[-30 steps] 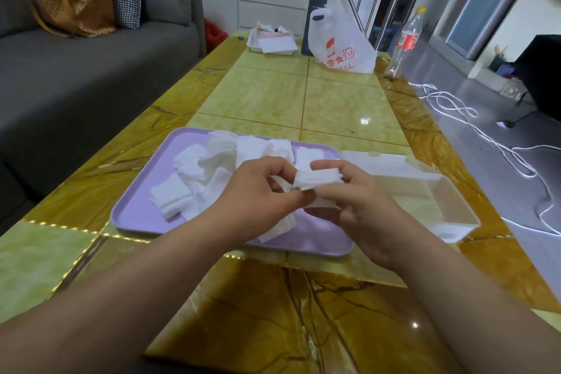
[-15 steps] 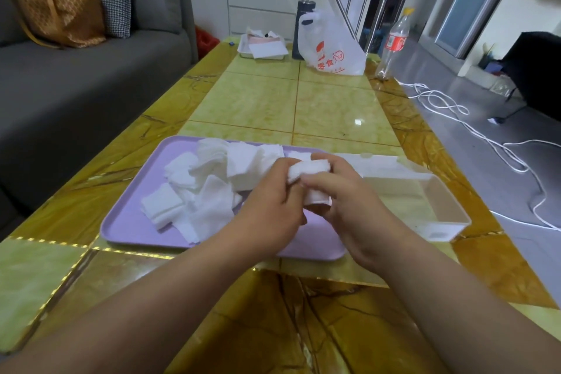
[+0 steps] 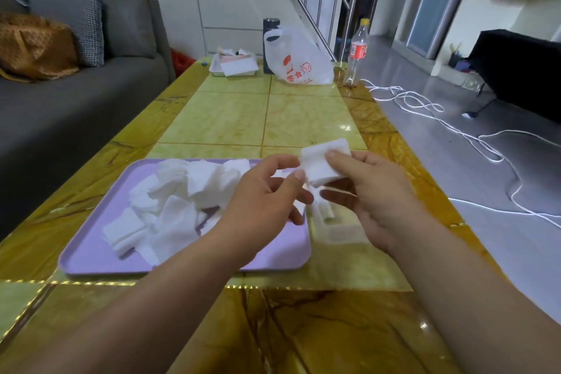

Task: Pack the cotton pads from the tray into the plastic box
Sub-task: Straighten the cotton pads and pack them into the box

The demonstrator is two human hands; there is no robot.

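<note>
- Head view, hands: a stack of cotton pads (image 3: 324, 162) is gripped by the right hand (image 3: 375, 196), with the thumb pressed on its top face and the fingers curled beneath.
- The stack is held in the air, above the gap between tray and box, touching neither.
- The left hand (image 3: 267, 196) is held just beside the stack, with its fingers loosely curled. Its index finger and thumb reach the stack's left edge; it cannot be told whether the stack is pinched by them.
- Head view, task items: a lilac tray (image 3: 91, 258) is set on the near part of the table (image 3: 303, 118). A loose heap of cotton pads (image 3: 179, 200) is spread over its left and middle area, the pads overlapping at mixed angles.
- A translucent plastic box (image 3: 337, 232) is placed just beside the tray's right edge. It is largely hidden by the right hand, and only its near end is shown, blurred. White pieces are seen in it, but they cannot be identified clearly.
- Head view, surroundings: at the far end of the table, a white plastic bag with red print (image 3: 299, 61), a dark flask (image 3: 270, 29) behind it, a clear bottle with a yellow cap (image 3: 358, 51) and a small white tray of papers (image 3: 233, 67) are grouped.
- A grey sofa (image 3: 76, 106) is located left of the table, carrying a brown bag (image 3: 33, 45) and a checked cushion (image 3: 91, 30).
- A white cable (image 3: 455, 130) is laid in loops across the floor on the right.
</note>
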